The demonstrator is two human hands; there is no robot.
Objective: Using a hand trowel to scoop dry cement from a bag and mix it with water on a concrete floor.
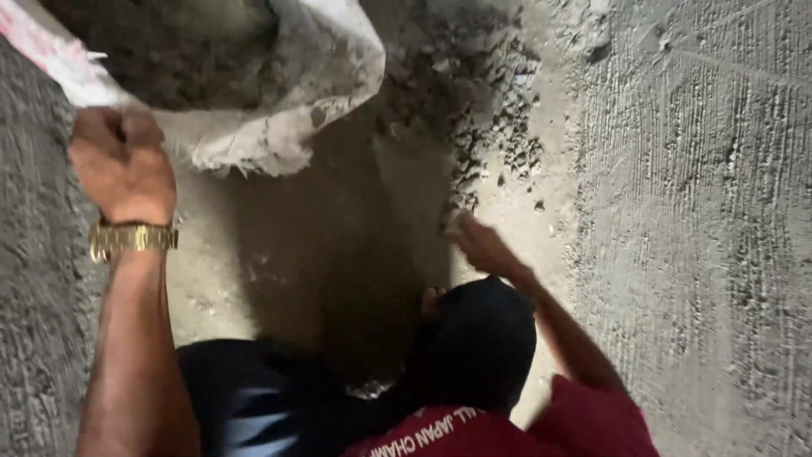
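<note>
left hand (118, 161) fisted on sack (279, 118) rim, top cut off; right hand unseen; co-worker's hand (478, 245) blurred

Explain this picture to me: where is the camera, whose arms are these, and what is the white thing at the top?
There is no machine here. The one picture comes from a camera worn on a person's head, looking down. That person's left hand, with a gold watch on the wrist, is closed on the edge of a dusty white sack holding grey powder. I cannot make out their right hand. Below is a second person in a dark cap and red shirt, reaching one hand towards grey rubble on the sandy floor. Rough grey plastered walls stand on both sides.
</note>
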